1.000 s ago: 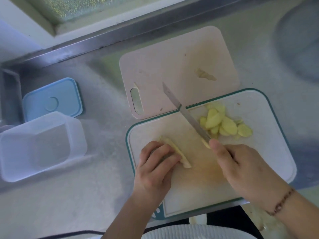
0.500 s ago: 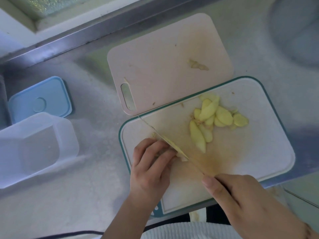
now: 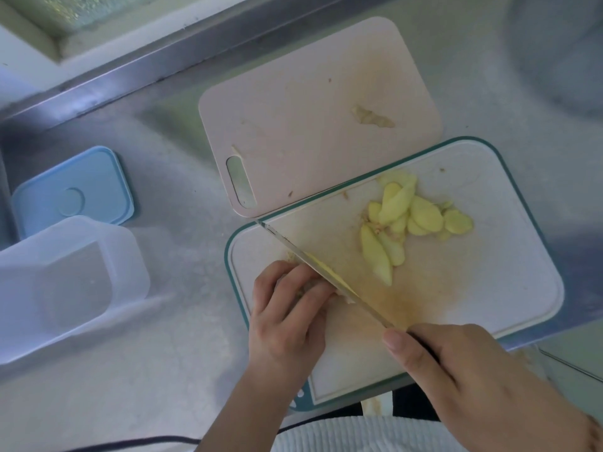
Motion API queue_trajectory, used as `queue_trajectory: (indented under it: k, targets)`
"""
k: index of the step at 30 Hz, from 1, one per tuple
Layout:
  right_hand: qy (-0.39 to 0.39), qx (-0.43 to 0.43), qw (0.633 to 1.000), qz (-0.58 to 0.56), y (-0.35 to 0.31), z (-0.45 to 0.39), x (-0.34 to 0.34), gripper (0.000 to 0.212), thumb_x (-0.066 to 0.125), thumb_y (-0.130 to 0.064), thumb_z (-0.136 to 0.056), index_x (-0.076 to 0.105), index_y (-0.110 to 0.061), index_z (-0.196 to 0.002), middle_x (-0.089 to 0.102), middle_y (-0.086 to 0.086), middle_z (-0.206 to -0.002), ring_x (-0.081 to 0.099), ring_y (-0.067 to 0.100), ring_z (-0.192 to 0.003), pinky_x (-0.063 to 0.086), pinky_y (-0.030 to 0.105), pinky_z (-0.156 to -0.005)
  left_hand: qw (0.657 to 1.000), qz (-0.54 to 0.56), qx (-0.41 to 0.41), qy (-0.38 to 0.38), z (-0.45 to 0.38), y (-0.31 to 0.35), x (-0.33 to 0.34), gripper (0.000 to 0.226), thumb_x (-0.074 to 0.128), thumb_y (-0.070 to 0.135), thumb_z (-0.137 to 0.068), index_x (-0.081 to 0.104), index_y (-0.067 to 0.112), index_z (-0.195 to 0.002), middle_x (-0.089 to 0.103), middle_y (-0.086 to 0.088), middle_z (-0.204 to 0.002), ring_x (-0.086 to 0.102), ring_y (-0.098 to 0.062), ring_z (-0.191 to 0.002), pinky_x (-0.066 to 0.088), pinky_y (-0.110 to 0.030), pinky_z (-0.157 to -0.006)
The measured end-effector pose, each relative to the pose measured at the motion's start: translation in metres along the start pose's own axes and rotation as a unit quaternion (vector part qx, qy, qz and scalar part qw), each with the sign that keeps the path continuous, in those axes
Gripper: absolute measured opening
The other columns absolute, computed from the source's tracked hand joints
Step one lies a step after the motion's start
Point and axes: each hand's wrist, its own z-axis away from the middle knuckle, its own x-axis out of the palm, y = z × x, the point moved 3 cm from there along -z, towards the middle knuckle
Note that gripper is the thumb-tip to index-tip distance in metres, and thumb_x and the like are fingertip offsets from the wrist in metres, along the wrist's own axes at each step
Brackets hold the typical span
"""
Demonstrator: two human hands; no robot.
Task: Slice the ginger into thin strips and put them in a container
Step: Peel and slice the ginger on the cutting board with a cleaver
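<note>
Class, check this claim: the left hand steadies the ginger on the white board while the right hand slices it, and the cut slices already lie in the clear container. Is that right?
One detail is wrong. In the head view the ginger slices lie piled on the white cutting board, not in the clear container, which holds none. The rest stands.

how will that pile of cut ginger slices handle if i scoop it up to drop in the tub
The ginger slices look thin and wet, so they will probably be light but slippery and may stick to fingers. They lie loose and overlapping on the white cutting board, so a push would likely scatter them rather than move them as one.
</note>
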Motion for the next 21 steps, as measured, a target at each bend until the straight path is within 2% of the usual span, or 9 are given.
queue_trajectory:
  k: [2,7,16,21]
  targets:
    - [0.0,0.001,1.0,-0.001,-0.0001,0.0001,0.0008,0.068,0.011,-0.088,-0.068,0.049,-0.032,-0.072,0.049,-0.007,-0.049,0.05,0.009,-0.051,0.034,0.019,-0.048,1.0,0.001,0.001,0.001,0.0001,-0.0002,0.0003,0.017,0.057,0.002,-0.098,0.068,0.014,-0.103,0.072,-0.009,-0.101,0.058,-0.033,-0.1,0.043,-0.031,-0.098]
    - [0.001,-0.005,1.0,0.006,0.0007,0.0008,0.0013,0.076,0.012,-0.09,-0.068,0.047,-0.022,-0.073,0.044,-0.004,-0.046,0.045,0.01,-0.047,0.031,0.02,-0.046,1.0,0.003,0.002,0.0,0.0006,-0.0007,0.0006,0.018,0.053,0.005,-0.102,0.067,0.015,-0.104,0.073,-0.008,-0.103,0.059,-0.033,-0.101,0.043,-0.031,-0.099]
    - [0.001,0.004,1.0,0.002,-0.0031,0.0007,0.0013,0.069,0.013,-0.088,-0.066,0.048,-0.029,-0.07,0.045,-0.003,-0.048,0.047,0.01,-0.051,0.034,0.019,-0.049,1.0,0.008,0.003,0.006,-0.0001,-0.0002,0.0001,0.02,0.049,0.004,-0.102,0.067,0.015,-0.102,0.073,-0.009,-0.102,0.06,-0.034,-0.101,0.044,-0.032,-0.097]
    - [0.001,-0.001,1.0,0.003,-0.004,-0.0004,0.0018,0.068,0.014,-0.086,-0.068,0.047,-0.027,-0.07,0.043,-0.002,-0.047,0.045,0.01,-0.049,0.033,0.017,-0.048,1.0,0.005,-0.001,0.005,-0.0005,-0.0001,0.0002,0.019,0.051,0.005,-0.102,0.068,0.014,-0.102,0.073,-0.008,-0.103,0.061,-0.036,-0.099,0.045,-0.033,-0.096]
